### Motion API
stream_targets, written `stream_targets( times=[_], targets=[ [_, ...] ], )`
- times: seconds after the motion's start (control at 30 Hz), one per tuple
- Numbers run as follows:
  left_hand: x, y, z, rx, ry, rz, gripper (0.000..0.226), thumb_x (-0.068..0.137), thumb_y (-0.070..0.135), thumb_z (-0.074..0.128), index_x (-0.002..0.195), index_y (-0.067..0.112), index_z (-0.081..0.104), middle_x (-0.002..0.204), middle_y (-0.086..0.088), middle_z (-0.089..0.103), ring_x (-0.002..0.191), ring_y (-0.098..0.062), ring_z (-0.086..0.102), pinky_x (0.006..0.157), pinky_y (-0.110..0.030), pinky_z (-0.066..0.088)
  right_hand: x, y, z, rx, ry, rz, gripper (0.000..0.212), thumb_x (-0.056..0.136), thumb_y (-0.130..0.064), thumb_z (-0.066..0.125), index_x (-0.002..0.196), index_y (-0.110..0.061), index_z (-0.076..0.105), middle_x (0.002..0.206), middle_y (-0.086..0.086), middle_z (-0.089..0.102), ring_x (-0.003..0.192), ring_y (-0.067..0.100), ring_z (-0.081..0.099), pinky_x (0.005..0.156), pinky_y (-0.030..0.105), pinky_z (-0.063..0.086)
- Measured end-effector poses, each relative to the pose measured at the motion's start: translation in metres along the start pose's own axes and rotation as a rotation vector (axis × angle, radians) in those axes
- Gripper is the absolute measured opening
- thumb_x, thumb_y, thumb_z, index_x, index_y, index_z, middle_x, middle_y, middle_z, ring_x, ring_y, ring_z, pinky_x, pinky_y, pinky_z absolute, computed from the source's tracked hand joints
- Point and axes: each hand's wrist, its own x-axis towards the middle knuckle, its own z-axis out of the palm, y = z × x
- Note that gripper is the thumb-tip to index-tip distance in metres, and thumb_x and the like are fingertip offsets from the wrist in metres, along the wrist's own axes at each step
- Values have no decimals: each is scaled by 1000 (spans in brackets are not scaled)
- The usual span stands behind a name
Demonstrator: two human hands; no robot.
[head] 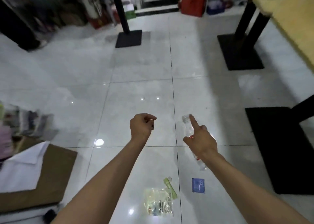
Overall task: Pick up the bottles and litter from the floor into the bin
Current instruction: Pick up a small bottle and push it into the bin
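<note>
Open tile floor (139, 94) stretches ahead of the hands, wide and bare in the middle. A table base (128, 38) stands far ahead, two more bases (240, 52) (278, 149) crowd the right. A cardboard box (51, 177) blocks the near left. A wrapper (158, 201) and blue card (198, 185) lie on the floor under the arms.
</note>
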Motion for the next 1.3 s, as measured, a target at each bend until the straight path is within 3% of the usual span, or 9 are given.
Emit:
stream_targets(
  times=[0.1,0.3,0.57,0.67,0.83,0.93,1.07,1.3],
  targets=[
    [-5,76,-64,-1,49,87,36,83,-9,55,72,21,72,66,-4,70,60,-18,69,74,-42,61,-24,-68,-64,-8,26,-37,83,85,-35,55,151,-47,5,111,4,48,85,23,55,70,31,43],
    [-25,197,-160,-101,138,197,15,76,-2,76,74,11,69,64,-5,71,61,-22,71,73,-41,61,-56,-167,-168,-56,127,-163,84,86,-36,54,152,-45,4,118,5,48,93,22,58,77,34,51],
    [-54,265,-251,-110,366,267,12,85,2,68,82,14,70,72,-1,71,68,-17,71,75,-35,59,-91,-250,-237,-87,149,-304,83,84,-37,58,151,-44,8,114,8,50,90,26,58,73,33,47],
    [-72,269,-276,-92,448,273,15,90,2,63,86,16,67,74,-2,70,70,-18,69,70,-31,57,-105,-277,-241,-96,135,-385,83,84,-38,58,150,-44,7,113,7,51,88,25,57,72,33,47],
    [-103,253,-320,-168,568,262,9,94,5,57,95,12,63,75,-8,67,65,-24,69,65,-40,61,-139,-327,-230,-83,84,-556,85,85,-37,58,152,-43,7,118,8,50,95,26,58,75,33,48],
    [-130,237,-348,-200,633,240,8,97,5,54,98,9,60,83,-14,66,61,-27,68,54,-37,59,-162,-359,-212,-94,37,-654,87,85,-38,60,152,-44,5,120,8,49,95,25,58,75,32,48],
    [-173,204,-386,-136,774,175,6,98,10,54,99,13,59,80,-8,66,55,-21,65,47,-30,51,-199,-398,-178,-111,-48,-796,87,83,-38,59,152,-44,6,118,8,50,97,27,58,79,35,50],
    [-259,121,-464,0,1036,39,4,99,17,57,100,21,59,89,1,68,67,-15,67,51,-22,51,-279,-455,-101,-165,-172,-1005,87,83,-41,59,152,-44,6,125,10,49,104,30,59,80,34,49]
  ],
)
